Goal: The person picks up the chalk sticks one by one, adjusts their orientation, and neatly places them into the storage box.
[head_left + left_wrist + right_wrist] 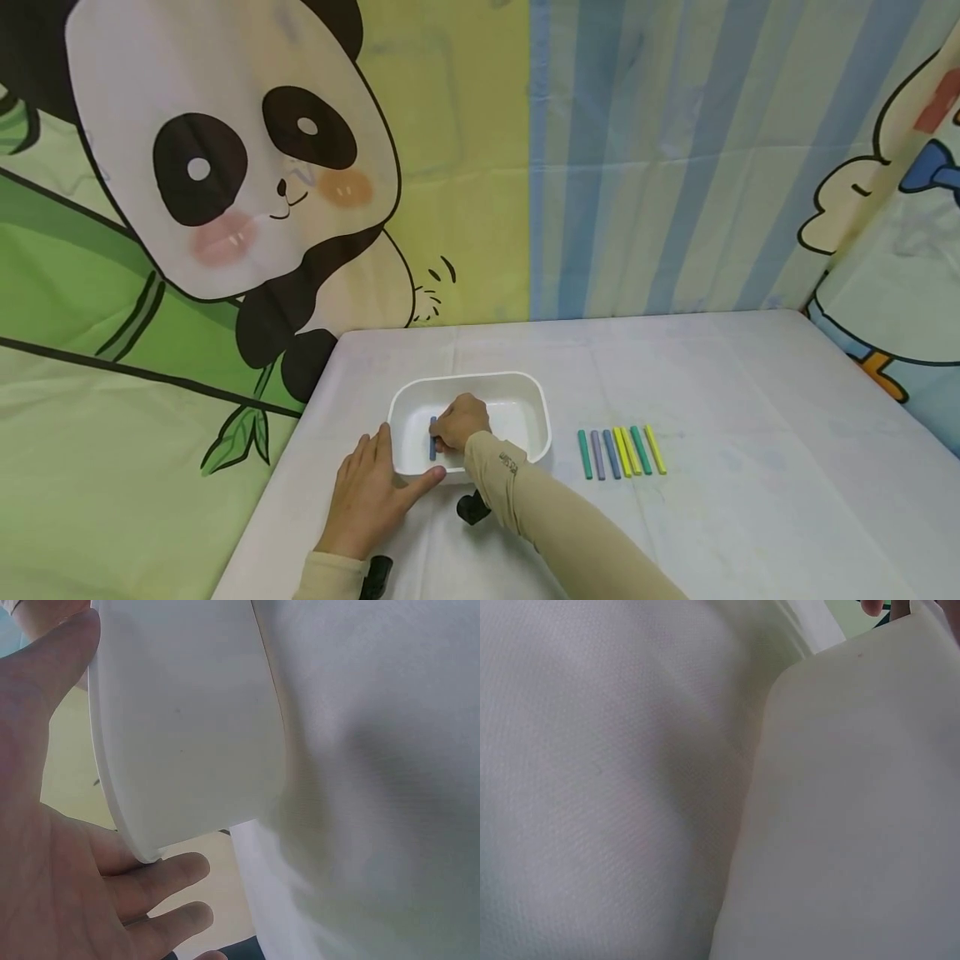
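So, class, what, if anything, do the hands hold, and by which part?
The right hand appears to pinch a blue stick near its middle; the left hand, fingers extended, rests against the white tray.

Beige sleeves (566, 527), black wrist cameras (472, 507)

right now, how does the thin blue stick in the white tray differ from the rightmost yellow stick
The thin blue stick is in the white tray; the yellow stick is on the white tablecloth. The right hand touches the blue stick; neither hand touches the yellow one. Both are straight.

Diffuse light, hazy wrist views.
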`<state>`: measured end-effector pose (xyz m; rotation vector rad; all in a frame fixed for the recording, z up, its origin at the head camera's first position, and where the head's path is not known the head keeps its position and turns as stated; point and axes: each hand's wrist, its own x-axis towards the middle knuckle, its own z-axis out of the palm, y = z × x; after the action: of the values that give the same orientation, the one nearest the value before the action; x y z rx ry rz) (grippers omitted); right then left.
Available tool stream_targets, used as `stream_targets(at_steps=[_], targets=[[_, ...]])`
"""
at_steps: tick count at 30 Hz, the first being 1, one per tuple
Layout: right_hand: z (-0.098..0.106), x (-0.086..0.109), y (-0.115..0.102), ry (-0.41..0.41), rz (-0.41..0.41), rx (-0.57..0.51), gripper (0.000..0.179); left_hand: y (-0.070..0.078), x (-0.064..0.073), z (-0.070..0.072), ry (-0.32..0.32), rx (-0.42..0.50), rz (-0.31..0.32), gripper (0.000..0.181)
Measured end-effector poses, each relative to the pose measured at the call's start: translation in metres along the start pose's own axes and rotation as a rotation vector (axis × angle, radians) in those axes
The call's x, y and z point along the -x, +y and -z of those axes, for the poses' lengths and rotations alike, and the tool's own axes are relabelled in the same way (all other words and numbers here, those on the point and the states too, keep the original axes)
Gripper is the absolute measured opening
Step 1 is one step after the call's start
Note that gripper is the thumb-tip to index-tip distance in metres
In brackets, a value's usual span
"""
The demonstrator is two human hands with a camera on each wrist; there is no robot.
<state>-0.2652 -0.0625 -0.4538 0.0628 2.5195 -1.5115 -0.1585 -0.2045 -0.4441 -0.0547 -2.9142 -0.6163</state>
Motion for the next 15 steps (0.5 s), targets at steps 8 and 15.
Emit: stream_targets(at_steps=[8, 15], targets=[[0.0006, -0.0009, -0.0002, -0.003, -0.005, 0.044, 0.02, -0.0002, 0.0019, -0.0009, 0.036, -0.007, -0.019, 0.121], [0.0046, 0.0012, -0.0042, -0.035, -0.045, 0.034, 0.023, 0.0001, 0.0012, 0.0009, 0.012, -0.005, -0.012, 0.123]])
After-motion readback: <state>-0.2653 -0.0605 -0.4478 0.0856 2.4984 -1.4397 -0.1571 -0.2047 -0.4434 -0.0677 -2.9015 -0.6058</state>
